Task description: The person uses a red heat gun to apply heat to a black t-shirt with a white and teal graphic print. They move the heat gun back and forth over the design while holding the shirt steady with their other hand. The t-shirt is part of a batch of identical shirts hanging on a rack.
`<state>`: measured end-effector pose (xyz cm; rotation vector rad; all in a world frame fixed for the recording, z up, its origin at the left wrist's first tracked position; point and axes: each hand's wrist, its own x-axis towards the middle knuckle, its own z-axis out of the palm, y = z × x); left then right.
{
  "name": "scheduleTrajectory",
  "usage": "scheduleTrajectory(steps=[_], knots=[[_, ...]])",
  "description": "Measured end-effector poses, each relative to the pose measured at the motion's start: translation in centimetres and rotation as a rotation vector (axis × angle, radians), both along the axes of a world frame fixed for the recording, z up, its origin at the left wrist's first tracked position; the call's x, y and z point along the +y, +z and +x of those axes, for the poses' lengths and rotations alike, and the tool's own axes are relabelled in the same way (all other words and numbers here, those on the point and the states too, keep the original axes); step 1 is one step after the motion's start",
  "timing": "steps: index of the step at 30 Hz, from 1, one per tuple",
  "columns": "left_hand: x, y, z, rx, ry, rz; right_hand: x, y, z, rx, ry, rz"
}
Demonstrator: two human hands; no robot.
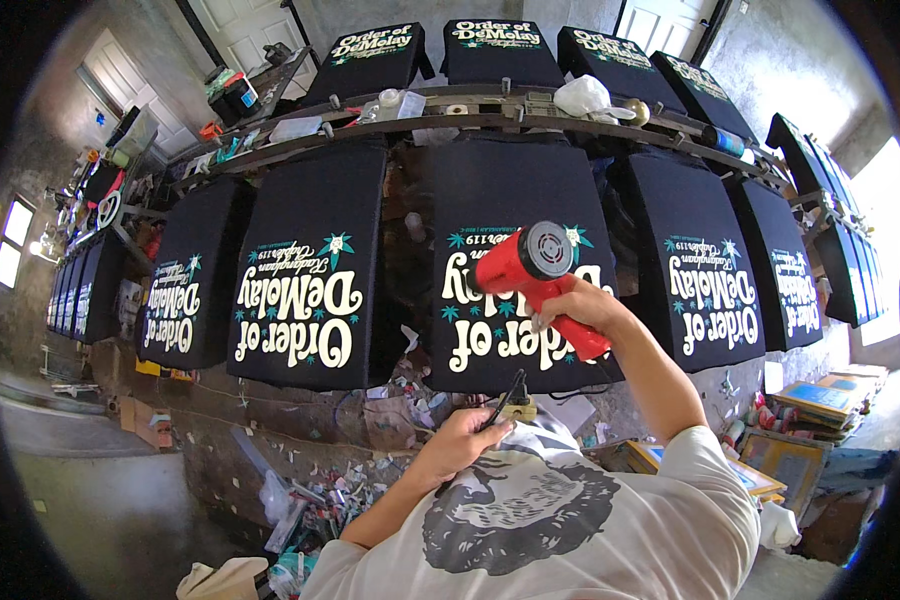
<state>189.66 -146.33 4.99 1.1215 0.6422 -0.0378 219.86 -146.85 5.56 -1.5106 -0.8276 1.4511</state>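
My right hand grips the handle of a red hot-air gun with a round grey vented back. Its dark nozzle points left, over the print on a black shirt stretched on a board in front of me. The shirt bears white lettering and green leaf shapes, partly hidden by the gun and my hand. Lower down, close to my body, my left hand is closed around a black power cord. A yellow socket block with a dark plug shows just beyond that hand.
More printed black shirts stand on boards to the left and right. Behind them, a rail carries a white plastic bag and tubs. Scraps litter the floor. Framed screens are stacked at right.
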Motion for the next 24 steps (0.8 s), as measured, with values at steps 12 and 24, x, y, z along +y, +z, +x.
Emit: scheduleTrajectory(steps=[12, 24], knots=[[2.8, -0.6, -1.7, -0.003, -0.036, -0.048, 2.7, -0.1, -1.8, -0.034, -0.026, 0.044], [4.5, -1.9, -2.3, -0.033, -0.043, -0.037, 4.3, -0.4, -3.1, -0.078, -0.127, 0.05]])
